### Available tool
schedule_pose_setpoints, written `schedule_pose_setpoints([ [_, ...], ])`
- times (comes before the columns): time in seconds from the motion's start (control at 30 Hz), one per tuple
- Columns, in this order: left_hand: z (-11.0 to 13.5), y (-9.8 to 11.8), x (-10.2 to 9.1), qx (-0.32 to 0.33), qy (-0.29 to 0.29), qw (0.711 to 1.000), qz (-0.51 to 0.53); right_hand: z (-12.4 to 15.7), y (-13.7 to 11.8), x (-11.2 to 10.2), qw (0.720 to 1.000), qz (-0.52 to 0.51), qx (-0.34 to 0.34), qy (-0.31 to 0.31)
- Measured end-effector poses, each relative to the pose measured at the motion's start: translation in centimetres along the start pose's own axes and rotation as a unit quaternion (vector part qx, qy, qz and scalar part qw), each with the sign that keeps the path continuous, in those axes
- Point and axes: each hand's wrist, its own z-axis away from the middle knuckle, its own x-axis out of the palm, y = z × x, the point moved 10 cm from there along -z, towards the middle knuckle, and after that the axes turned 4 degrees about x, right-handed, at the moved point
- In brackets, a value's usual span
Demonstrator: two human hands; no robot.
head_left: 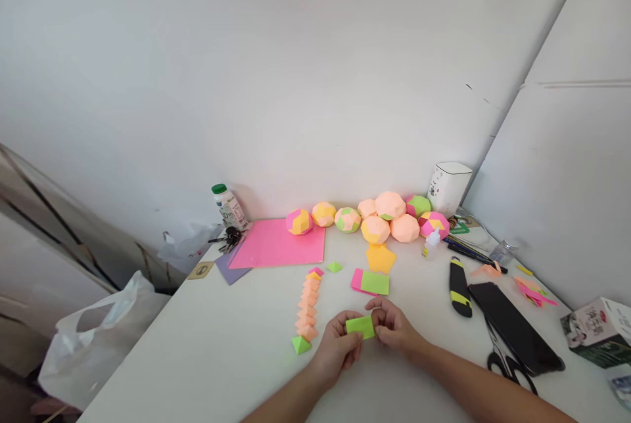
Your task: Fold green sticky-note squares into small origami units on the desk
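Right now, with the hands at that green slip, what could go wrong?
The left hand is near the paper row, so a careless sweep might scatter it. The scissors lie close to the right arm and could get bumped. The green slip might crease crookedly if pinched unevenly.

The white desk (221, 337) offers free passage at left front. A row of peach folded-paper pyramids (307, 320) stands just left of the left hand (336, 346); black-handled metal scissors (499, 364) obstruct the right.
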Motion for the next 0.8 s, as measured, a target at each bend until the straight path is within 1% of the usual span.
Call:
schedule_pose_setpoints([
  [0.1, 0.0, 0.1, -0.2, 0.001, 0.007, 1.000, 0.015, 0.1, -0.4, -0.4, 1.000, -0.018, -0.004, 0.018],
  [0.27, 0.0, 0.3, 0.5, 0.012, -0.015, 1.000, -0.006, 0.3, -0.1, 1.2, 0.998, 0.012, 0.001, -0.054],
  [0.4, 0.0, 0.2, 0.9, 0.017, -0.025, 0.999, -0.037, 0.3, 0.2, 1.4, 0.997, 0.032, 0.006, -0.065],
  [0.5, 0.0, 0.1, 1.1, 0.017, -0.027, 0.998, -0.046, 0.2, 0.3, 1.2, 0.998, 0.033, 0.012, -0.054],
  [0.7, 0.2, 0.6, 1.4, 0.026, -0.015, 0.998, -0.047, 0.2, -0.3, 0.6, 0.999, 0.037, 0.018, -0.001],
  [0.8, 0.3, 0.6, 1.3, 0.012, -0.006, 0.998, -0.069, 0.3, -0.4, 0.5, 0.999, 0.040, 0.020, 0.014],
])
